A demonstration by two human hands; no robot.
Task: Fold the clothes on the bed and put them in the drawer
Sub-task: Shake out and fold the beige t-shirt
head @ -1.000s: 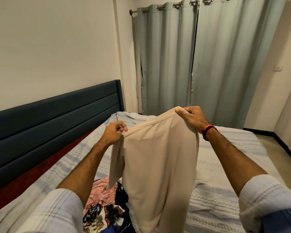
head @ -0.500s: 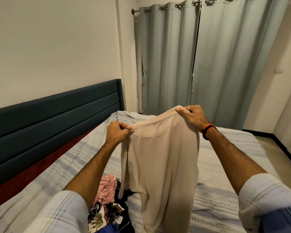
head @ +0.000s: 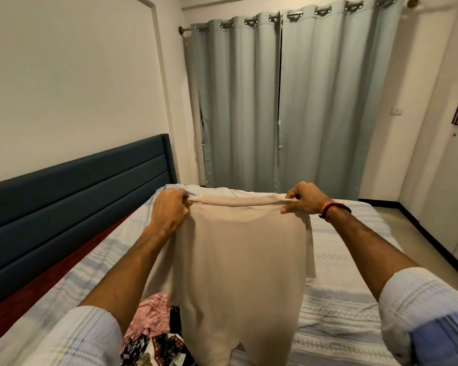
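A beige pair of trousers hangs spread in front of me above the bed, its waistband stretched level between my hands. My left hand pinches the left end of the waistband. My right hand, with an orange and black wristband, pinches the right end. The legs drop down out of the frame's lower edge. A heap of other clothes, pink and dark patterned, lies on the bed below my left forearm, partly hidden by the trousers. No drawer is in view.
A dark blue headboard runs along the left wall. Grey-green curtains hang behind the bed. A pale wardrobe door with a dark handle stands at the right, with bare floor between it and the bed.
My hands have moved apart and come level, so the waistband that slanted up to the right is now stretched flat and wide. The trousers hang spread out instead of bunched.
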